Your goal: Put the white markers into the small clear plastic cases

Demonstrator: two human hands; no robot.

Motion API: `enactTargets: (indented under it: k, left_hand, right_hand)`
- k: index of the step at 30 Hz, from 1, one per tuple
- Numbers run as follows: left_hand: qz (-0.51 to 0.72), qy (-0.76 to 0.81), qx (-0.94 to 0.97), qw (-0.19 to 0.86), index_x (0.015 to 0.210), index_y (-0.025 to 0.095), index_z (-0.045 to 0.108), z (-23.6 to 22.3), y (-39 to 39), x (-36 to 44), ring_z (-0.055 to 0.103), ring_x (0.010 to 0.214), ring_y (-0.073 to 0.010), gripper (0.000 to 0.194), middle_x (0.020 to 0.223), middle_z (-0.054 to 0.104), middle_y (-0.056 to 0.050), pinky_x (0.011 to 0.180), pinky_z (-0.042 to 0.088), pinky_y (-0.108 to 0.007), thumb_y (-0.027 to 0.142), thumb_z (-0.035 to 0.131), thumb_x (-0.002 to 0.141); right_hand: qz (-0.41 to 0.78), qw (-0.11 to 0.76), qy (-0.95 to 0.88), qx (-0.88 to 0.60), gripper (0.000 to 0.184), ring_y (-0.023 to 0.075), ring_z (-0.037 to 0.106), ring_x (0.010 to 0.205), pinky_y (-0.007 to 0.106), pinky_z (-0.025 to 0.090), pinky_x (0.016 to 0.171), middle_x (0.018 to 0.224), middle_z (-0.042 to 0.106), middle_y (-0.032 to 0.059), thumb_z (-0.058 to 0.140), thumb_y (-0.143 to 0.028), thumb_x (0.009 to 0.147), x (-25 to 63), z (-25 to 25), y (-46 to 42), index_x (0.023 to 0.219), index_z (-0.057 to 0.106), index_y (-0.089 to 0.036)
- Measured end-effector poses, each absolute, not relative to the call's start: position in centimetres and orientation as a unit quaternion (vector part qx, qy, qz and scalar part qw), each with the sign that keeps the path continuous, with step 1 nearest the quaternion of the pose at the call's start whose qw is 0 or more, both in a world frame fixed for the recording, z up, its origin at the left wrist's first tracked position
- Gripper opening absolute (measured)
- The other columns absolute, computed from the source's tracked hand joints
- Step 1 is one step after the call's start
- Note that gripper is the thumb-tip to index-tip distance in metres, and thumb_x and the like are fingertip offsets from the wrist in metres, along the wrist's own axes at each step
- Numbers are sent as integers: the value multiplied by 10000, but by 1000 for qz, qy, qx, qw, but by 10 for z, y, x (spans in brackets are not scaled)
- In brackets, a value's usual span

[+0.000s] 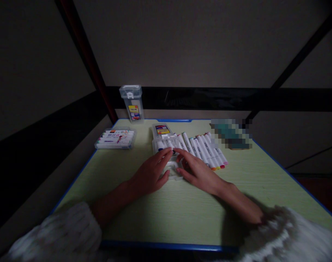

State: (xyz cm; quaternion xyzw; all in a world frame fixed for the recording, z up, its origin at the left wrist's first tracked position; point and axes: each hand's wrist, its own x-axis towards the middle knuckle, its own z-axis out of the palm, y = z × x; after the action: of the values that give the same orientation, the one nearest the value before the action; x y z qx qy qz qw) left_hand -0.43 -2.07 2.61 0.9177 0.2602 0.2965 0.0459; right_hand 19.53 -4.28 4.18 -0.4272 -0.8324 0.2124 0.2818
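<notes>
An opened clear plastic marker case (175,171) lies in the middle of the table, its labelled lid (162,130) tipped back away from me. My left hand (151,173) reaches over its left side, fingers stretched forward and thumb apart. From the right comes my right hand (201,174), with fingers lightly bent and thumb apart over the case's right edge. The fingertips of both hands nearly meet above white markers in the case, where a dark cap end shows; whether they press on it I cannot tell. White markers (206,147) with coloured ends lie in a row beside my right hand.
A closed clear case (134,105) with a yellow label stands upright at the back left. Left of centre, a flat case (116,139) full of white markers lies on the pale green table (160,218). A blurred greenish flat object (231,133) rests at the right back.
</notes>
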Motion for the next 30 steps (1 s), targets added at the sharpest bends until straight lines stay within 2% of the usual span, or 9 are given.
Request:
enactTargets:
  k: [10, 17, 30]
  left_hand:
    - [293, 258, 920, 34, 1363, 109, 240, 27, -21, -4, 391, 1265, -262, 589, 1348, 380, -198, 1029, 404, -417, 112, 454, 814]
    - [294, 259, 919, 40, 1372, 125, 227, 26, -20, -4, 390, 1265, -263, 606, 1356, 372, -190, 1029, 404, -424, 117, 461, 813]
    - [296, 256, 919, 45, 1369, 111, 242, 26, -20, -4, 387, 1269, -267, 603, 1356, 375, -200, 1033, 397, -424, 114, 463, 808]
  right_hand:
    - [222, 265, -830, -437, 541, 195, 579, 783, 350, 479, 695, 1051, 593, 143, 467, -198, 847, 196, 40, -43, 1347, 282, -104]
    - [217, 273, -833, -430, 549, 191, 581, 786, 345, 478, 691, 1052, 602, 121, 474, -189, 844, 196, 41, -43, 1353, 270, -161]
    - [225, 269, -829, -436, 556, 199, 590, 783, 352, 474, 704, 1045, 607, 129, 470, -192, 835, 196, 42, -43, 1355, 279, -143]
